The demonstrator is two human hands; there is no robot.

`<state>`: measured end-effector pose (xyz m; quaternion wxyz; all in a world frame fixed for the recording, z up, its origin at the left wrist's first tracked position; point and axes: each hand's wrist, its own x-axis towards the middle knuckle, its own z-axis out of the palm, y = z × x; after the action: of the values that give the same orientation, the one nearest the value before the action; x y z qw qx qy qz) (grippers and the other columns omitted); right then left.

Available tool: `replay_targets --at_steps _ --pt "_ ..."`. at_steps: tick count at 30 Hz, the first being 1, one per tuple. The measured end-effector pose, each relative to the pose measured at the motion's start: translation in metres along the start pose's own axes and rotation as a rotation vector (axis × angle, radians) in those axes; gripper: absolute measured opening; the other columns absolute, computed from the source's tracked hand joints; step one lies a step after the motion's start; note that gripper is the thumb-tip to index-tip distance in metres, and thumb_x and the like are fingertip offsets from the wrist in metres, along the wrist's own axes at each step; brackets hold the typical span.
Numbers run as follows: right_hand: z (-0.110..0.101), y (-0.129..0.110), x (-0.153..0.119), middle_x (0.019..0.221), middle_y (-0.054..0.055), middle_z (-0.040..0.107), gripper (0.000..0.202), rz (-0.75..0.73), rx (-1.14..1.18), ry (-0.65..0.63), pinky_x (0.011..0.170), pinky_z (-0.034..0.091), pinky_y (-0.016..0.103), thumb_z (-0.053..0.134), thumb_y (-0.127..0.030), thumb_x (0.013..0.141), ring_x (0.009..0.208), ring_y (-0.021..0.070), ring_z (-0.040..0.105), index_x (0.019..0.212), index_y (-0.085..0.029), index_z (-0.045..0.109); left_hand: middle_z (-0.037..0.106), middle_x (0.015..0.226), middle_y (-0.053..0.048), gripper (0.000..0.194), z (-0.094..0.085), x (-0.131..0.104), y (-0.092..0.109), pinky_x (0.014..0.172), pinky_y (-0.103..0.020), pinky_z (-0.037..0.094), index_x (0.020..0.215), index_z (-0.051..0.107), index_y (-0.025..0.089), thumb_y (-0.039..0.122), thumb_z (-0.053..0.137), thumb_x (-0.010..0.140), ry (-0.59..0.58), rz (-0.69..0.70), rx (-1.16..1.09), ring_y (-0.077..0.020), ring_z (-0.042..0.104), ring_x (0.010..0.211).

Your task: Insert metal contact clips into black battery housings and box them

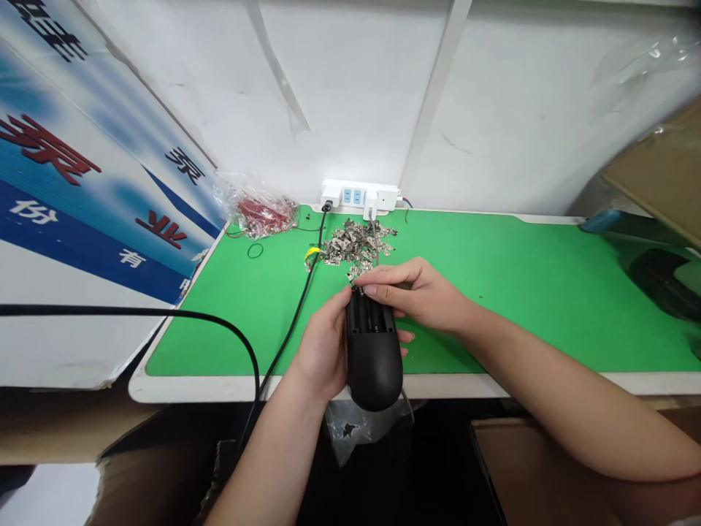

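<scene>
Carefully: your left hand (pixel 323 351) grips the black housing (pixel 373 358) over the tabletop's (pixel 493 292) near edge, while your right hand (pixel 421 296) pinches at its open battery bay. Loosen either grip and it likely drops off the edge; a small contact could spring away.

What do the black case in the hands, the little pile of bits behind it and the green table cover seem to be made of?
Black case: probably moulded plastic, matt, smooth and rounded with a soft sheen.
Pile of bits: likely thin stamped metal, silvery and glinting.
Green cover: looks like a rubbery or vinyl mat, flat, even in colour, no gloss; hard to say which.
</scene>
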<state>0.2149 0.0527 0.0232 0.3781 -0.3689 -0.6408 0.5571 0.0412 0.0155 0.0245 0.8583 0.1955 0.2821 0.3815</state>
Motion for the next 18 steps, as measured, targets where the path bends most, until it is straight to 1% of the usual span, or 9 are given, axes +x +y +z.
replay_targets --at_steps 3,7,9,14,18 --pt "-0.0009 -0.0025 -0.0006 0.083 0.004 0.071 0.032 -0.004 0.054 0.008 0.043 0.038 0.018 0.078 -0.04 0.089 0.051 0.004 0.047 0.111 -0.017 0.082 0.077 0.089 -0.015 0.054 -0.0001 -0.0003 -0.0006 0.06 -0.038 0.063 0.104 0.074 0.006 0.041 0.033 0.104 -0.003 -0.005 -0.008 -0.0294 0.077 0.068" --pt "-0.0006 -0.0049 -0.0005 0.084 0.004 0.071 0.029 -0.01 0.053 0.002 0.044 0.038 0.018 0.079 -0.037 0.088 0.052 0.0035 0.046 0.109 -0.017 0.083 0.077 0.089 -0.015 0.049 0.0007 -0.0015 -0.0009 0.062 -0.038 0.062 0.107 0.073 0.007 0.042 0.04 0.102 -0.011 0.003 0.007 -0.0291 0.077 0.069" --pt "0.0003 -0.0053 -0.0006 0.084 0.004 0.071 0.028 -0.007 0.045 0.001 0.044 0.039 0.018 0.078 -0.037 0.089 0.052 0.0036 0.045 0.109 -0.017 0.083 0.077 0.086 -0.016 0.049 0.0014 -0.0017 -0.0006 0.062 -0.037 0.061 0.108 0.073 0.006 0.042 0.039 0.103 -0.009 0.002 0.012 -0.0288 0.076 0.068" --pt "0.0036 -0.0035 -0.0025 0.088 0.005 0.073 0.027 -0.028 0.004 0.013 0.043 0.04 0.019 0.076 -0.04 0.09 0.057 0.0071 0.054 0.108 -0.02 0.083 0.077 0.082 -0.018 0.053 0.0032 -0.0016 -0.0001 0.061 -0.036 0.061 0.108 0.071 0.006 0.041 0.032 0.104 -0.006 -0.005 0.028 -0.0287 0.076 0.066" --pt "0.0043 -0.0014 -0.0041 0.09 0.005 0.074 0.025 -0.04 -0.026 0.023 0.044 0.041 0.02 0.076 -0.04 0.091 0.062 0.0094 0.06 0.11 -0.024 0.083 0.077 0.08 -0.016 0.053 0.003 -0.0016 -0.0004 0.059 -0.035 0.061 0.107 0.071 0.007 0.041 0.03 0.104 0.001 0.004 0.026 -0.0282 0.076 0.065"
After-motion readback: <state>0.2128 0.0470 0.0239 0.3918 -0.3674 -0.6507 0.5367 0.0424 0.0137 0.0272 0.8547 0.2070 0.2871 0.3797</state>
